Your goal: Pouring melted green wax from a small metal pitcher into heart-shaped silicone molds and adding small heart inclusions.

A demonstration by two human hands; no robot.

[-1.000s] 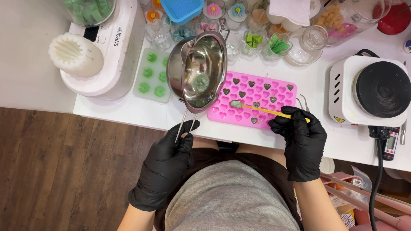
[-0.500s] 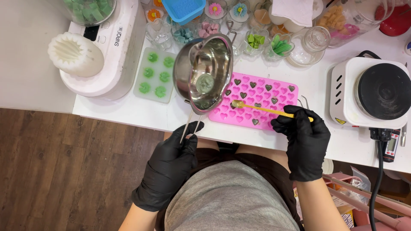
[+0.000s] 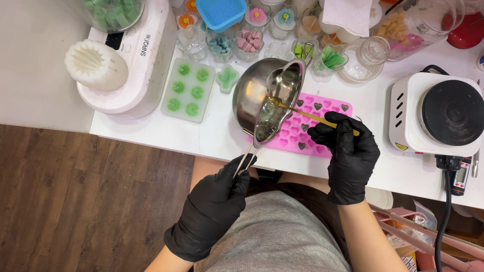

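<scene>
My left hand (image 3: pixel 214 209), in a black glove, grips the wire handle of a small steel melting pot (image 3: pixel 254 88) and holds it tilted over the left end of a pink heart-cavity mould (image 3: pixel 325 112). My right hand (image 3: pixel 349 151), also gloved, holds a thin yellow spoon (image 3: pixel 315 117) whose tip reaches into the pot's pale liquid. A few heart cavities look dark and filled. The pot hides the mould's left part.
A white hot plate (image 3: pixel 438 116) stands at right with its black cord (image 3: pixel 446 211) hanging down. A clear mould with green pieces (image 3: pixel 187 89), a white machine (image 3: pixel 133 60), a blue container (image 3: pixel 221 12) and several small glass jars crowd the back of the white table (image 3: pixel 398 171).
The pot has swung right and tilted further over the pink mould. The yellow spoon has lifted from the mould's cavities into the pot.
</scene>
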